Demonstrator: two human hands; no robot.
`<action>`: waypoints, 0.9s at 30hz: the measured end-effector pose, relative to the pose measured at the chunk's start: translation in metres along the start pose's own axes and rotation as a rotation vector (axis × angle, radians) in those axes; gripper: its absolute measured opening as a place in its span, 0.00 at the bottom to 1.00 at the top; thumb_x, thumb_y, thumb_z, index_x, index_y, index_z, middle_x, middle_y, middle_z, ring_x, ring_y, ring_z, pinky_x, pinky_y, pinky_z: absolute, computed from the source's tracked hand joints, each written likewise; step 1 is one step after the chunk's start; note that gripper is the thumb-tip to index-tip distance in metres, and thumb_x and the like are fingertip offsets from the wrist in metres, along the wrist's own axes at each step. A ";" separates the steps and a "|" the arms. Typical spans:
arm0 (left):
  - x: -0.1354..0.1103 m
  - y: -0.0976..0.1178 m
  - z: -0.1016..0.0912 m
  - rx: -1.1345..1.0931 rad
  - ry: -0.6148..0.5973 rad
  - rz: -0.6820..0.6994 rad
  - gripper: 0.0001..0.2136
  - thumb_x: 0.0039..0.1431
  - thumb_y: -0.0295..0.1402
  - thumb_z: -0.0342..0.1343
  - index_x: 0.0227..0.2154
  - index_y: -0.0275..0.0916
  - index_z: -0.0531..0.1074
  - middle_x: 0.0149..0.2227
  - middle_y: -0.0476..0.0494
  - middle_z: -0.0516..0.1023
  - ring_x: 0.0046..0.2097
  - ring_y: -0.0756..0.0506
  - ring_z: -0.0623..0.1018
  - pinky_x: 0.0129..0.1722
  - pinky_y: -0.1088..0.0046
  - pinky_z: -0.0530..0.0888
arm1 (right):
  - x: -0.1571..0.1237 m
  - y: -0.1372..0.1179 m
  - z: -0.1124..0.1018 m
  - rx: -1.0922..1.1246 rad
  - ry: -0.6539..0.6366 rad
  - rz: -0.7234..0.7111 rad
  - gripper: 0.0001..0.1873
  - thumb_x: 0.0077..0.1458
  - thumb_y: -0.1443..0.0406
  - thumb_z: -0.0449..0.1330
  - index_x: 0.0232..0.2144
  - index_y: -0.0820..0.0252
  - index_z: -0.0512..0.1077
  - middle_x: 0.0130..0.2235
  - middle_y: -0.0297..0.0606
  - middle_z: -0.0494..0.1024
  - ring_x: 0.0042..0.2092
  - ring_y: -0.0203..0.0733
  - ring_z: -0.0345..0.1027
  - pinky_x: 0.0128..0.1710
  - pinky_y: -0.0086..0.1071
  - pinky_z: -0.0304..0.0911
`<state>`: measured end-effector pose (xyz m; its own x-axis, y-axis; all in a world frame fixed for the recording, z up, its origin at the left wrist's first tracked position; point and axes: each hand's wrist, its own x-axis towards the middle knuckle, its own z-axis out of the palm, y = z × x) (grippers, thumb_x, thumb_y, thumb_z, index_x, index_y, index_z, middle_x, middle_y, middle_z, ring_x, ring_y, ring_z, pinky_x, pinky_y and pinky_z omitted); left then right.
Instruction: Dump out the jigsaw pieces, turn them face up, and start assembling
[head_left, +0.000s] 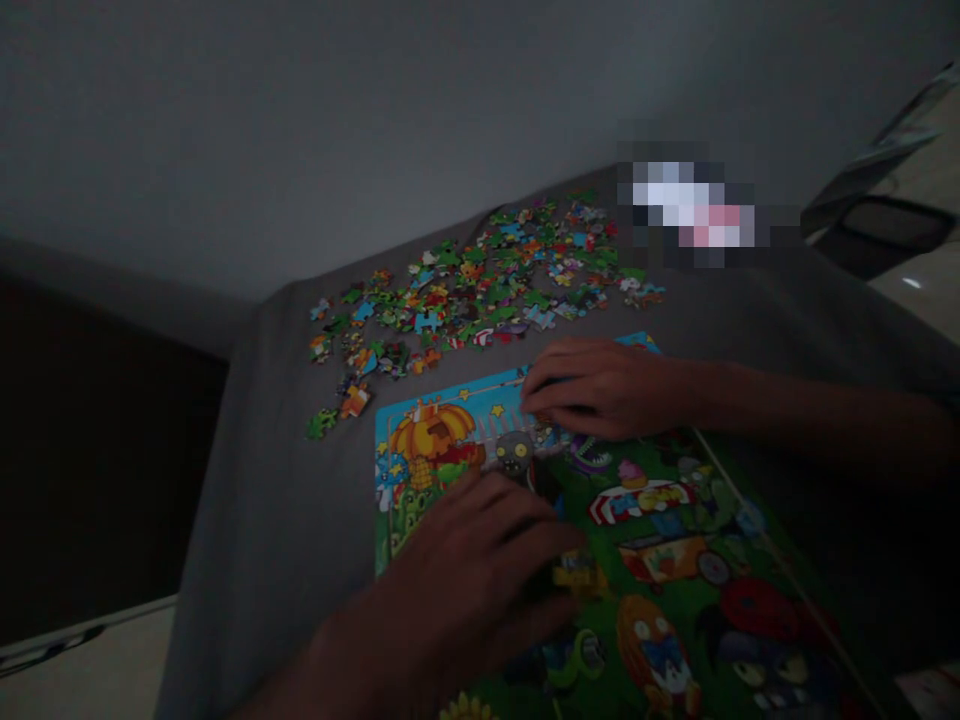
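Head view: one grey cloth-covered surface point(247, 480) carries one cartoon jigsaw puzzle point(660, 500) beneath both hands. Loose jigsaw pieces point(480, 280) (too many to count in this dim light) lie spread beyond the right hand's fingers, kept off the puzzle. Right hand point(600, 390) rests loosely curled on the puzzle's upper edge, seemingly steadying it, holding nothing visible. Left hand point(450, 590) has its fingers point(525, 530) curved over one yellow piece point(579, 575); whether they grip it cannot be confirmed.
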<state>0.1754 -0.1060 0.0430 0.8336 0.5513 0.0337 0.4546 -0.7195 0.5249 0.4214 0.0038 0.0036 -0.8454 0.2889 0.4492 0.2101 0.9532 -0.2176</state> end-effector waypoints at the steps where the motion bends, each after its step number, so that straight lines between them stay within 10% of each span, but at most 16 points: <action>1: 0.000 0.002 0.004 0.000 -0.004 0.007 0.14 0.66 0.39 0.61 0.52 0.44 0.70 0.45 0.49 0.79 0.47 0.43 0.75 0.47 0.63 0.71 | 0.000 0.000 0.000 0.002 0.001 0.000 0.13 0.68 0.68 0.52 0.43 0.65 0.77 0.44 0.46 0.80 0.45 0.42 0.69 0.47 0.38 0.66; 27: 0.001 0.002 0.017 0.022 0.064 0.041 0.12 0.70 0.40 0.55 0.51 0.42 0.73 0.43 0.49 0.77 0.45 0.44 0.73 0.44 0.67 0.69 | -0.001 0.001 0.002 0.003 0.002 0.001 0.12 0.68 0.68 0.53 0.44 0.64 0.77 0.45 0.45 0.79 0.46 0.42 0.68 0.48 0.39 0.65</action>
<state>0.1825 -0.1137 0.0298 0.8302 0.5465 0.1095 0.4277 -0.7506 0.5036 0.4216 0.0045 0.0009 -0.8440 0.2903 0.4509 0.2100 0.9526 -0.2203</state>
